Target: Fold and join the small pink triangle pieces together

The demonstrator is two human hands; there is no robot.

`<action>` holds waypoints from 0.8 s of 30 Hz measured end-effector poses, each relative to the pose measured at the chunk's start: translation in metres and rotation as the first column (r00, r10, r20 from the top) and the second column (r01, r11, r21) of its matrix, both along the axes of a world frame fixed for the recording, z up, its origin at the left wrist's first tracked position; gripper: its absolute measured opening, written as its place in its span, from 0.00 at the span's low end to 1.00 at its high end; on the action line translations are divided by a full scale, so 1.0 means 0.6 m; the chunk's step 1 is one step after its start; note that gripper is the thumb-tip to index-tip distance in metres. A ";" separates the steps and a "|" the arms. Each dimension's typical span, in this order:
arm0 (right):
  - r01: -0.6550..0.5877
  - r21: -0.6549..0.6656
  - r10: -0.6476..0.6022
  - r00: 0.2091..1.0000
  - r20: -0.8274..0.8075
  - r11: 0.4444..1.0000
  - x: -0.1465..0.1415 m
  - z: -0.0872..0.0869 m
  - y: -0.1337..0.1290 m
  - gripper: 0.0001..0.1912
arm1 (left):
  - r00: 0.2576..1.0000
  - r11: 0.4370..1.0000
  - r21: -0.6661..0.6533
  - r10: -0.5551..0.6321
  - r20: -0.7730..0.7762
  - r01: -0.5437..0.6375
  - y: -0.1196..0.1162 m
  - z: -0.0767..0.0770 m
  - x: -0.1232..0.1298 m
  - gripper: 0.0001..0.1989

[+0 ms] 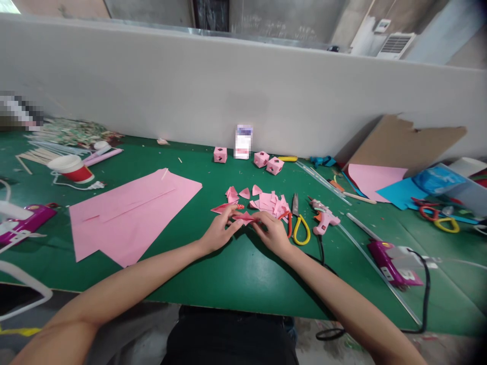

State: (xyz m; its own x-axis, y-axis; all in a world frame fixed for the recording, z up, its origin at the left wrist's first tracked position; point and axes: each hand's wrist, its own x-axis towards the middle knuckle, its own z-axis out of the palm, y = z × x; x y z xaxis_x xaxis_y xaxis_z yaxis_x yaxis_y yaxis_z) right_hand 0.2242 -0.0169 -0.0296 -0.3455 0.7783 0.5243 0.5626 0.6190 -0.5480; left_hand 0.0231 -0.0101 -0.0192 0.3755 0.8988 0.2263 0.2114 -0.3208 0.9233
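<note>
Between my two hands is a small folded pink paper piece [245, 218]. My left hand [221, 228] pinches its left side, and my right hand [273, 232] has its fingertips closed on the right side. Just beyond the hands lie several pink paper scraps [269, 202] and some small folded pink pieces [244, 193]. Scissors with red and yellow handles [302, 230] rest right of my right hand, beside a pink glue gun [324, 218]. Farther back stand three pink paper cubes [220, 155] with dark openings in their faces.
Large pink sheets [129, 218] cover the table's left part. A paper cup [72, 169] and sticks [40, 156] lie beyond them. Purple power strips [391, 263] sit at both sides, with cables. Clear rods [376, 266], cardboard [403, 142] and red-yellow scissors [445, 224] are at right.
</note>
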 end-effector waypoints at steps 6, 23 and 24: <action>-0.042 -0.023 0.042 0.999 -0.005 0.999 0.001 -0.005 0.001 0.12 | 0.998 0.997 -0.052 -0.055 0.032 0.057 0.005 -0.003 0.000 0.21; -0.103 -0.269 0.038 0.971 -0.236 0.958 -0.018 0.016 -0.015 0.12 | 1.000 1.000 0.003 -0.009 0.005 0.009 0.005 -0.010 0.001 0.20; -0.116 -0.324 0.025 0.962 -0.272 0.939 -0.018 0.014 -0.014 0.14 | 1.000 1.000 0.016 -0.005 -0.004 0.005 0.003 -0.009 0.001 0.20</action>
State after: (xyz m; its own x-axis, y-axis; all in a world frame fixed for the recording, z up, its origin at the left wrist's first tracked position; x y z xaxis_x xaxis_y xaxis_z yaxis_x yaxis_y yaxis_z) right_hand 0.2132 -0.0253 -0.0213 -0.2929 0.9019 0.3174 0.3337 0.4075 -0.8500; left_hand 0.0234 -0.0081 -0.0248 0.3810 0.8931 0.2394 0.2138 -0.3370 0.9169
